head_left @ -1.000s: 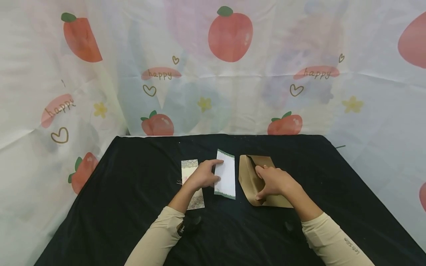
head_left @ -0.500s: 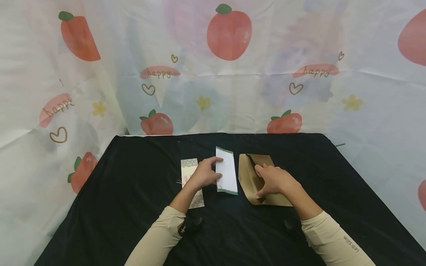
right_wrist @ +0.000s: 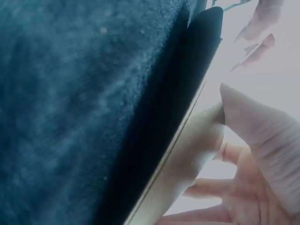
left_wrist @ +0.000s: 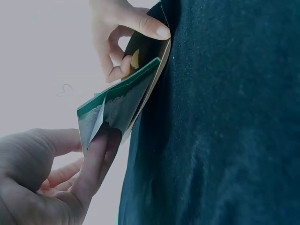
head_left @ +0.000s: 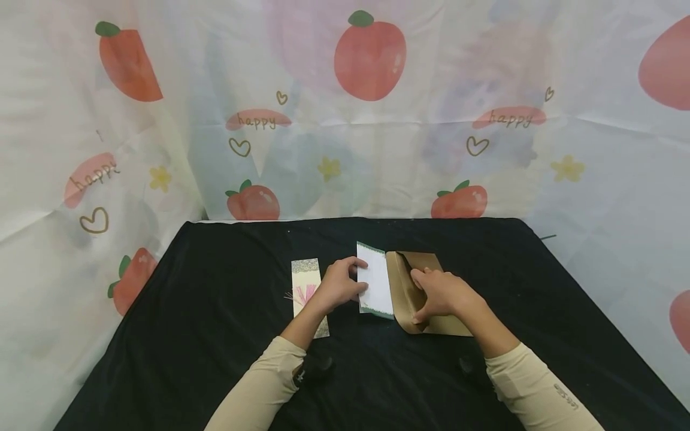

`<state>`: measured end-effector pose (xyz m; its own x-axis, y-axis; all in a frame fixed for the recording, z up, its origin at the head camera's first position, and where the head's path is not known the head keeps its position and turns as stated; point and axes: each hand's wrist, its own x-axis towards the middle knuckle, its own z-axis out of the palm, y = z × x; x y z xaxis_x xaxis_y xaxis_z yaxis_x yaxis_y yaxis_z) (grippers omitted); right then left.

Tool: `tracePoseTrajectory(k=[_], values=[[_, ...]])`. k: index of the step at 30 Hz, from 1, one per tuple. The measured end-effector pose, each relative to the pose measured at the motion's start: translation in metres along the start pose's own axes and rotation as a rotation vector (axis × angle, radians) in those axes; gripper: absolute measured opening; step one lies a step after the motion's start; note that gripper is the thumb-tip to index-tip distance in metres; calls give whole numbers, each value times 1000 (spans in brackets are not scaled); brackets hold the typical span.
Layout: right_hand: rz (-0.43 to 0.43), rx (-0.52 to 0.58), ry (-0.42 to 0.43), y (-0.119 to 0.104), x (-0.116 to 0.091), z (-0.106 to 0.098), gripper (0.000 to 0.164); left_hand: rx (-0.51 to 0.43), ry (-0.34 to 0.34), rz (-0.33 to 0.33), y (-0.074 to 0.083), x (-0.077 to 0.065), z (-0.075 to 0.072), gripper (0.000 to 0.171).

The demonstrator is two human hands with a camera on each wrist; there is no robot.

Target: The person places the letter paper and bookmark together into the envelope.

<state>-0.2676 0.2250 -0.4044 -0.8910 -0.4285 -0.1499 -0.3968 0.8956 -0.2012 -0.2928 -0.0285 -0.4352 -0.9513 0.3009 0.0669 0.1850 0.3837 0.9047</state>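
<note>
My left hand point(head_left: 341, 284) pinches a white folded card point(head_left: 376, 282) with green borders between thumb and fingers. In the left wrist view the card point(left_wrist: 119, 105) stands partly spread, its top edge next to the envelope's mouth. The brown paper envelope point(head_left: 450, 325) lies on the table with its flap to the left, the card's right edge meeting the flap. At the mouth, my right hand point(head_left: 444, 292) holds the envelope with thumb and fingers spread apart, keeping it gaping. The right wrist view shows the envelope point(right_wrist: 185, 159) up close; its inside is hidden there.
A cream card point(head_left: 305, 272) with patterned ends and a pink tassel lies left of my left hand, partly covered by my forearm. Black cloth point(head_left: 242, 287) covers the table. Behind it hangs a printed curtain point(head_left: 377, 167), with more curtain at both sides.
My left hand has carried the white card rightward, from a gap beside the envelope up to its flap. The right hand stays at the envelope's mouth. More of the tasselled card shows.
</note>
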Motion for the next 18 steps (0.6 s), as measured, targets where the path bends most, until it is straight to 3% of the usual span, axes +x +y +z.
tracePoseTrajectory(k=[18], values=[[-6,-24,9,-1,-2,-1,61,-50,-81,-37,4,8,15,41]])
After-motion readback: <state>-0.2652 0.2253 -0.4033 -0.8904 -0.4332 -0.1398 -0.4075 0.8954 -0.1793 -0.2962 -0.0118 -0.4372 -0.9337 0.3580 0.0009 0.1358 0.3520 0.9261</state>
